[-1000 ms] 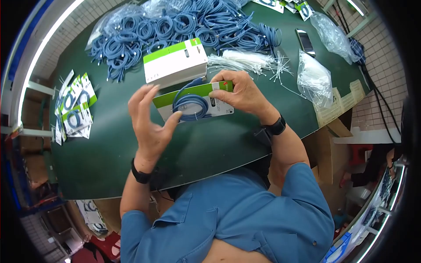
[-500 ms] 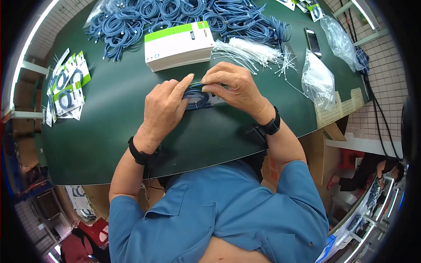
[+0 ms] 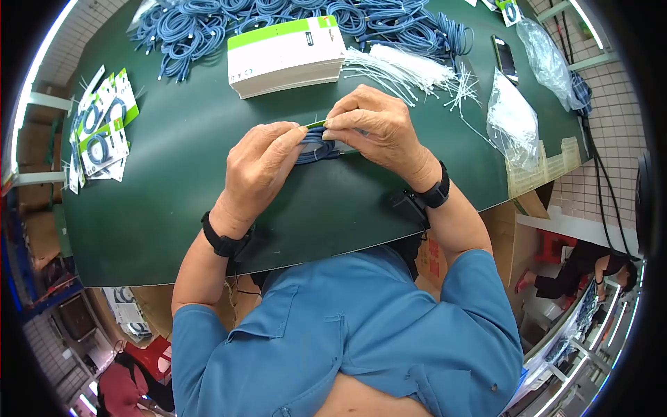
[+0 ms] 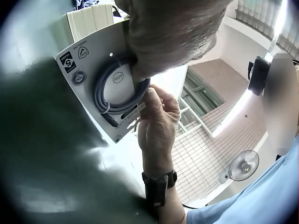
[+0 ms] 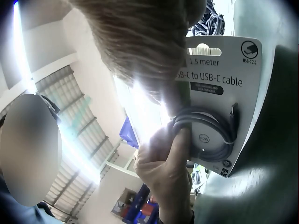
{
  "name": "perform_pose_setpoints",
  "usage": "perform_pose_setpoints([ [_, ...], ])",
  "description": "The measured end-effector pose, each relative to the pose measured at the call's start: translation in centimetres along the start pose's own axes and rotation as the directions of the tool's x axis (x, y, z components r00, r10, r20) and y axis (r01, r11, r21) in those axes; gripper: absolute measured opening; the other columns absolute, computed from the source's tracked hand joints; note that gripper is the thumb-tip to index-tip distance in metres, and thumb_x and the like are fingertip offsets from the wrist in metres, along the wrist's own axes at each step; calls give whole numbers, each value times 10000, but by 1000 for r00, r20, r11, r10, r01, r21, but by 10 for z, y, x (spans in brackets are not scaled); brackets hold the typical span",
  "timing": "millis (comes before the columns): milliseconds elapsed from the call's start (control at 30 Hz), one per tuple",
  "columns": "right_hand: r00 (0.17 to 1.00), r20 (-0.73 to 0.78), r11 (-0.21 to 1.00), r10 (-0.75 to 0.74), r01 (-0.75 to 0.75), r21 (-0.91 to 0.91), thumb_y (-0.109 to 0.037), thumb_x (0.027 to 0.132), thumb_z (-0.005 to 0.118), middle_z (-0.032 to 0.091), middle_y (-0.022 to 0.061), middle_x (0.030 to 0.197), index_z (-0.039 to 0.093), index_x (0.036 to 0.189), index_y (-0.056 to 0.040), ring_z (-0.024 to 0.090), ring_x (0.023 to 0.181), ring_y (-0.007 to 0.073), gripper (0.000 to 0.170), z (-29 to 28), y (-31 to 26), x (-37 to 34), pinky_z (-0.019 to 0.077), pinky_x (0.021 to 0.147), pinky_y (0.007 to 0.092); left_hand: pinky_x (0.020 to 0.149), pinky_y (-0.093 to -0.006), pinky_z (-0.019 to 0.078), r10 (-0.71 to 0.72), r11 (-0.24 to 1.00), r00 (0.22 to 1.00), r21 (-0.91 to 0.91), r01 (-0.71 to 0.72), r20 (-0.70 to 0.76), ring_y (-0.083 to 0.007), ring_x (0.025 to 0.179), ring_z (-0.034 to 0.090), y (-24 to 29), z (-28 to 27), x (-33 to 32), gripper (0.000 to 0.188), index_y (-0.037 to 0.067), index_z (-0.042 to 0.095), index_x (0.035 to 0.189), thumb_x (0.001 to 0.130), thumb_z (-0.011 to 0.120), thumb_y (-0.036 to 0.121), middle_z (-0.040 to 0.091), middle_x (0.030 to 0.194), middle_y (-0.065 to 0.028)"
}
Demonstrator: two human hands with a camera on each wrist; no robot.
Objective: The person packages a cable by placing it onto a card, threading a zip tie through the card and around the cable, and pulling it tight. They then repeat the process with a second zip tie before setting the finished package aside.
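A coiled blue-grey USB-C cable (image 3: 316,148) lies against a white and green backing card (image 5: 205,74), its loops bound by a small white tie. My left hand (image 3: 260,160) pinches the coil at its upper left, thumb against the loops in the right wrist view. Close beside it, my right hand (image 3: 379,132) pinches the card's upper edge next to the coil. Both sets of fingertips nearly meet there, with a thin strand standing up behind them. In the left wrist view the card's printed front (image 4: 81,70) faces the camera; the fingers hide part of the cable.
A stack of backing cards (image 3: 285,59) stands just beyond the hands. Behind it lie many coiled cables (image 3: 250,17). White cable ties (image 3: 410,69), a bag of ties (image 3: 513,121) and a phone (image 3: 505,59) are to the right; carded cables (image 3: 101,139) to the left.
My left hand has moved in from beside the card and now pinches the coil. The card has tipped flatter, and my right hand's fingers have drawn together at its upper edge.
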State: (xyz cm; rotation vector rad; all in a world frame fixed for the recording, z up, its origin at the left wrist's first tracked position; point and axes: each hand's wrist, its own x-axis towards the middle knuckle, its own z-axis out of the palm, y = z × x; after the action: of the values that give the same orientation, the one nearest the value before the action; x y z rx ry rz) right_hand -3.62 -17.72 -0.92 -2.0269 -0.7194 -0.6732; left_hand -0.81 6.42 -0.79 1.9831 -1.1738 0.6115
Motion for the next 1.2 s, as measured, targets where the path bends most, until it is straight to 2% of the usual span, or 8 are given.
perform_pose_setpoints([
  [367, 1000, 6, 999, -27, 27, -28, -44, 743, 905, 742, 38, 901, 782, 939, -86, 668, 769, 181, 235, 0, -1, -1, 551, 631, 300, 673, -363, 591, 39, 998, 999, 48, -40, 7, -265, 792, 708, -1, 3, 0, 265, 16, 678, 963, 739, 801, -57, 710, 941, -104],
  [600, 999, -21, 996, 48, -46, 77, -39, 778, 880, 736, 52, 894, 773, 950, -58, 672, 755, 197, 203, -10, 1, 3, 547, 635, 307, 667, -373, 581, 44, 999, 999, 29, -45, 8, -274, 792, 697, 3, -1, 4, 254, 10, 666, 937, 730, 797, -58, 705, 943, -104],
  [633, 999, -18, 998, 39, -39, 48, -39, 778, 880, 736, 52, 894, 773, 950, -58, 672, 755, 197, 203, -17, 5, 4, 547, 635, 307, 668, -375, 579, 39, 999, 999, 28, -40, 18, -277, 794, 696, 4, -2, 4, 252, 9, 665, 935, 731, 796, -58, 704, 943, -104],
  [733, 936, -133, 934, 325, -340, -114, -52, 810, 853, 738, 80, 902, 774, 967, -38, 675, 738, 194, 175, -37, 18, 5, 541, 637, 299, 666, -377, 576, 42, 999, 999, 9, -42, 12, -281, 793, 693, 6, -2, 4, 247, 8, 664, 932, 734, 795, -58, 702, 944, -105],
  [900, 908, -131, 845, 399, -419, -333, -114, 828, 834, 727, 104, 888, 780, 983, -30, 689, 762, 238, 184, -51, 53, -10, 550, 685, 343, 656, -376, 570, 46, 999, 999, 7, -46, 17, -278, 773, 685, 9, -1, 4, 234, 6, 662, 927, 743, 792, -58, 698, 942, -107],
  [1000, 935, -83, 699, 344, -314, -643, -159, 837, 808, 714, 121, 891, 782, 977, -35, 693, 819, 301, 189, -49, 65, -17, 551, 753, 407, 651, -373, 567, 56, 998, 998, 6, -56, 19, -275, 762, 681, 11, 0, 3, 228, 6, 661, 926, 748, 789, -58, 697, 940, -107],
  [1133, 830, -52, 646, 556, -471, -601, -178, 858, 772, 702, 134, 900, 757, 934, -28, 686, 890, 354, 169, -49, 75, -19, 541, 804, 452, 643, -370, 562, 70, 998, 997, 0, -70, 15, -272, 750, 675, 12, 0, 2, 224, 5, 660, 927, 753, 786, -59, 695, 936, -105],
  [1200, 845, -63, 652, 530, -455, -606, -172, 867, 762, 701, 139, 901, 744, 921, -25, 686, 890, 357, 157, -48, 77, -20, 542, 802, 454, 640, -368, 560, 77, 997, 997, -3, -77, 13, -270, 744, 672, 11, -1, 3, 225, 5, 659, 928, 753, 785, -59, 694, 933, -104],
])
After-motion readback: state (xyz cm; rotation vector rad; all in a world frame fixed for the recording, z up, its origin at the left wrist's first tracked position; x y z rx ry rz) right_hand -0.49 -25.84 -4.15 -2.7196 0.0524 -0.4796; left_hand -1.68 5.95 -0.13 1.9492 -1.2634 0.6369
